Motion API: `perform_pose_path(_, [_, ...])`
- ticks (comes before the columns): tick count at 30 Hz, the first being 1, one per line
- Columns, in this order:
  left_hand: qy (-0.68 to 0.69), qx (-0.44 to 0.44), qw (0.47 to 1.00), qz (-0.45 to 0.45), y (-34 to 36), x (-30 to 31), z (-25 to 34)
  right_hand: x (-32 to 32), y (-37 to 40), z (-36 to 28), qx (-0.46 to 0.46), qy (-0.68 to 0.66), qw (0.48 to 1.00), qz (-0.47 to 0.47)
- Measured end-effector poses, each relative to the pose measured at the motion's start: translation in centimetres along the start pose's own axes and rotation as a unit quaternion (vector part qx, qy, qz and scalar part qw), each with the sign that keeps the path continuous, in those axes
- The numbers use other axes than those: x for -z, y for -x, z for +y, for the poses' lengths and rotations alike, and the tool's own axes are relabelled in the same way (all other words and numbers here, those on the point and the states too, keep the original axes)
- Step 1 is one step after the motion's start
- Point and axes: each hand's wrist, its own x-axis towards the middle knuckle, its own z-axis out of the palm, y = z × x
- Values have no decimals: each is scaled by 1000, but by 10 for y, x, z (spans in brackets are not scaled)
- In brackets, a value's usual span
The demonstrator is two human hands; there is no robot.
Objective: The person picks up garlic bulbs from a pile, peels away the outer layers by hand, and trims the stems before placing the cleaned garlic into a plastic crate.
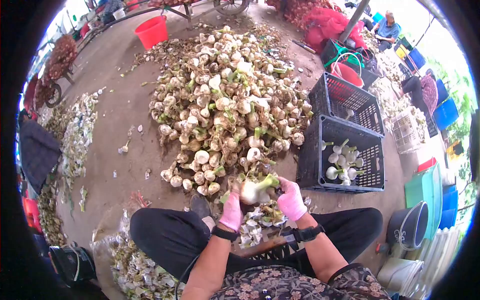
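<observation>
A garlic bulb (249, 193) with a thick green stem is held in front of my lap. My left hand (232, 206), in a pink glove, grips the bulb from the left side. My right hand (291, 201), also in a pink glove, has its fingers closed at the green stem end; the exact contact is partly hidden. Just beyond the hands rises a big heap of untrimmed garlic (225, 100) with roots and stems. White peelings (257, 225) lie below the hands, beside a brown wooden piece (267, 246) across my lap.
To the right, a black crate (312, 150) contains several trimmed garlic bulbs (345, 161); another black crate (357, 107) stands behind it. A red bucket (151, 32) is beyond the heap. Buckets (407, 225) stand at right. Peelings (135, 265) lie at left. Other people (386, 31) sit at upper right.
</observation>
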Motion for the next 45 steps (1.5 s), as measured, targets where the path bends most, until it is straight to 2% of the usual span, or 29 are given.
perform_pose_path(1, [42,68,996,40,0,-1,5,1,3,-6,-1,-1,1000,0])
perform_pose_path(2, [10,66,995,78,-4,0,3,2,8,-19,-19,-14,999,-39])
perform_pose_path(3, [9,68,995,79,-6,2,0,4,11,-25,-38,-27,996,-78])
perform_pose_path(5, [-120,-41,990,63,-6,3,-8,7,14,-24,-55,-50,993,-92])
perform_pose_path(7, [-84,-62,994,35,0,-1,-10,8,14,-28,-128,-145,980,-50])
perform_pose_path(9, [-201,-179,963,-25,9,-16,-12,8,13,-29,-122,-162,979,-33])
perform_pose_path(10, [-261,-165,951,-33,12,-17,-11,8,11,-26,-112,-135,984,-29])
perform_pose_path(11, [-262,-163,951,-34,11,-14,-11,9,11,-25,-103,-107,989,-25])
perform_pose_path(13, [-97,-28,992,-73,10,-9,-10,9,8,-20,-93,-55,994,-7])
perform_pose_path(15, [-105,-11,989,-103,13,-14,-9,10,2,-7,-25,-20,997,68])
perform_pose_path(16, [-119,-7,985,-128,15,-17,-9,12,-1,-12,-1,61,994,86])
perform_pose_path(17, [-133,-3,979,-152,17,-19,-8,15,-5,-8,-2,61,994,87])
perform_pose_path(20, [-158,19,971,-181,31,-36,-2,25,-22,26,3,291,940,180])
perform_pose_path(21, [-168,29,967,-189,34,-41,1,32,-20,35,3,290,939,184])
perform_pose_path(23, [-203,-3,961,-189,31,-38,6,39,-17,44,-25,321,941,98])
perform_pose_path(25, [-220,-54,957,-178,26,-31,2,42,-7,47,-5,281,957,70])
perform_pose_path(26, [-158,-34,973,-166,23,-30,-3,44,-5,32,-26,201,978,43])
perform_pose_path(28, [-198,-50,964,-169,19,-27,-3,41,5,-13,-54,-9,998,-22])
perform_pose_path(29, [-239,-68,953,-172,18,-28,0,42,7,-24,-55,-9,998,-20])
perform_pose_path(31, [-257,-53,951,-161,21,-33,5,44,10,-37,-75,1,991,-108])
perform_pose_path(32, [-282,-64,944,-158,20,-35,6,39,11,-43,-53,13,992,-113])
perform_pose_path(34, [-306,-76,936,-154,20,-33,5,39,9,-43,-68,31,991,-109])
perform_pose_path(37, [-239,-67,956,-160,20,-23,5,34,7,-44,-74,77,989,-98])
perform_pose_path(40, [-191,-15,971,-143,24,-27,4,32,8,-45,-60,135,987,-70])
perform_pose_path(42, [-96,18,980,-174,25,-26,3,30,7,-44,12,229,972,-54])
perform_pose_path(45, [-58,53,978,-191,25,-30,11,33,9,-55,26,149,987,-49])
